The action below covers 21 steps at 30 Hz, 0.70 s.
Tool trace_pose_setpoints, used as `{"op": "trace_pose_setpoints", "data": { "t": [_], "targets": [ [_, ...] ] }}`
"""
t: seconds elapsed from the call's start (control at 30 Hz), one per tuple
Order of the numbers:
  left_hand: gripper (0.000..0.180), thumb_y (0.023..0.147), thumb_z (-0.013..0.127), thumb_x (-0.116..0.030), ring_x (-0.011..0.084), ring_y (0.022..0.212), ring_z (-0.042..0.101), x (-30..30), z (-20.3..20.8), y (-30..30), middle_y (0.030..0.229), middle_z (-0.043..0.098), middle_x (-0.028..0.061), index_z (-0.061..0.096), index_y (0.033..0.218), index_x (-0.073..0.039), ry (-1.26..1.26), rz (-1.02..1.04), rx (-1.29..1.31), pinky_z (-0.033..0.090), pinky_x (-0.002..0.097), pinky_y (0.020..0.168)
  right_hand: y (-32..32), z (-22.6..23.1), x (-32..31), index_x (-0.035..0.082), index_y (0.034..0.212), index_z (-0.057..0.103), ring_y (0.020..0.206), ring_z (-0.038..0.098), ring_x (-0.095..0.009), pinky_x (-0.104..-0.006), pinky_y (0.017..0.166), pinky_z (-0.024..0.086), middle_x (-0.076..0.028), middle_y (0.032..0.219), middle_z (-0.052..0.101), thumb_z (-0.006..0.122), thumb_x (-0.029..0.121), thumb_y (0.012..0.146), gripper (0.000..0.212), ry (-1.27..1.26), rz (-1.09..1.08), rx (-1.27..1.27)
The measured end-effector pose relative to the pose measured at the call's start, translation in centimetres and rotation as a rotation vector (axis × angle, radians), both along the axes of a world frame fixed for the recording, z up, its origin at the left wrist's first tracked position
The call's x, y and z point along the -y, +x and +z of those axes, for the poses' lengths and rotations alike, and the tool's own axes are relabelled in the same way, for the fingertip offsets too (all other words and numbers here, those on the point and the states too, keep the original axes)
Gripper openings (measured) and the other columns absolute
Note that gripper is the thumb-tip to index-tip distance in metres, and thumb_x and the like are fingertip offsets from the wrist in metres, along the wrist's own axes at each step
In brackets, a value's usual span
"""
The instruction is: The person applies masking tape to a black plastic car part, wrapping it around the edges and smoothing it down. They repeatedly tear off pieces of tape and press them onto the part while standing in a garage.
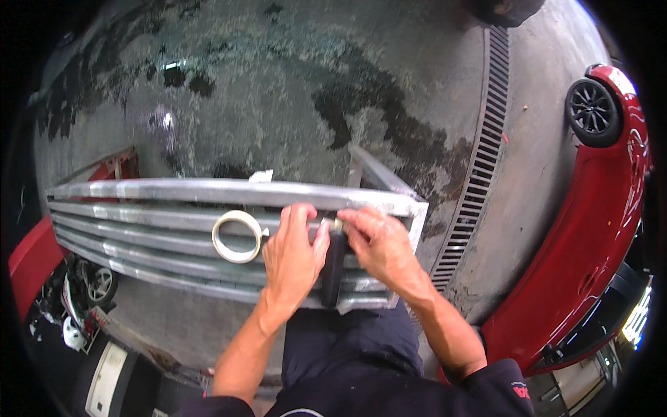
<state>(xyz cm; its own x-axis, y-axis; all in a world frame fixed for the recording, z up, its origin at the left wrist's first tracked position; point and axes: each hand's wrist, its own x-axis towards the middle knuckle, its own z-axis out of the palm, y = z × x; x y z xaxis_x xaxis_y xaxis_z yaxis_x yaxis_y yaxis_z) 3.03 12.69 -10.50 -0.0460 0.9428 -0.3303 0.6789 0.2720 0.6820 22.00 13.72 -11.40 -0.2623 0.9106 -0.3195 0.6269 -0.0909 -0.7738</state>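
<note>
A long black bar-like piece [335, 270] lies across the slats of a grey metal bench [167, 189], its near end toward my body. At its far end is a small pale yellowish bit [336, 225], too small to name. My left hand [293, 250] closes thumb and fingers beside that end, from the left. From the right, my right hand [381, 244] pinches at the same pale bit with bent fingers. A cream roll of tape [237, 237] lies on the slats just left of my left hand, a small twisted end sticking out toward it.
A scrap of white paper or tape [261, 176] sits on the bench's far rail. Beyond is a stained concrete floor [264, 83] with a drain grate [486, 146]. A red car [556, 257] stands at right, a motorcycle [87, 292] at left.
</note>
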Motion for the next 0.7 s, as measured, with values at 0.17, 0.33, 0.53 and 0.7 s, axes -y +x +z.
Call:
{"op": "trace_pose_setpoints", "data": {
  "t": [0.17, 0.33, 0.53, 0.7],
  "targets": [
    [0.02, 0.096, 0.072, -0.008, 0.042, 0.087, 0.072, 2.5, 2.0, 1.9, 0.109, 0.067, 0.0173, 0.067, 0.115, -0.004, -0.022, 0.051, 0.066, 0.059, 0.0514, 0.072, 0.2, 0.1, 0.2, 0.005, 0.12, 0.08, 0.095, 0.076, -0.04, -0.0466, 0.083, 0.062, -0.018, 0.101, 0.076, 0.076, 0.007, 0.099, 0.021, 0.008, -0.029, -0.023],
    [0.054, 0.093, 0.078, -0.015, 0.0507, 0.117, 0.066, 4.2, 2.2, 4.8, 0.128, 0.062, 0.0259, 0.055, 0.14, 0.0, -0.04, 0.071, -0.007, 0.057, 0.0566, 0.095, 0.5, -0.1, 0.3, 0.004, 0.119, 0.08, 0.099, 0.077, -0.043, -0.0514, 0.086, 0.061, -0.02, 0.106, 0.077, 0.07, 0.013, 0.103, 0.022, -0.021, -0.026, -0.055],
    [0.055, 0.092, 0.079, -0.013, 0.0487, 0.117, 0.063, 5.4, 0.5, 5.9, 0.127, 0.06, 0.0264, 0.054, 0.139, 0.004, 0.012, 0.161, 0.027, 0.053, 0.0559, 0.1, 1.1, -0.5, 1.1, 0.003, 0.127, 0.077, 0.106, 0.075, -0.043, -0.0512, 0.093, 0.061, -0.019, 0.116, 0.077, 0.069, 0.016, 0.103, 0.028, -0.047, 0.008, -0.095],
    [0.048, 0.09, 0.077, -0.016, 0.045, 0.117, 0.064, 5.9, 0.3, 5.9, 0.124, 0.063, 0.0203, 0.06, 0.132, -0.001, 0.041, 0.216, 0.086, 0.051, 0.0552, 0.099, 1.3, 0.7, 0.6, 0.003, 0.127, 0.078, 0.109, 0.075, -0.042, -0.0498, 0.096, 0.06, -0.02, 0.114, 0.077, 0.07, 0.017, 0.104, 0.028, -0.112, -0.022, -0.128]
  ]
}}
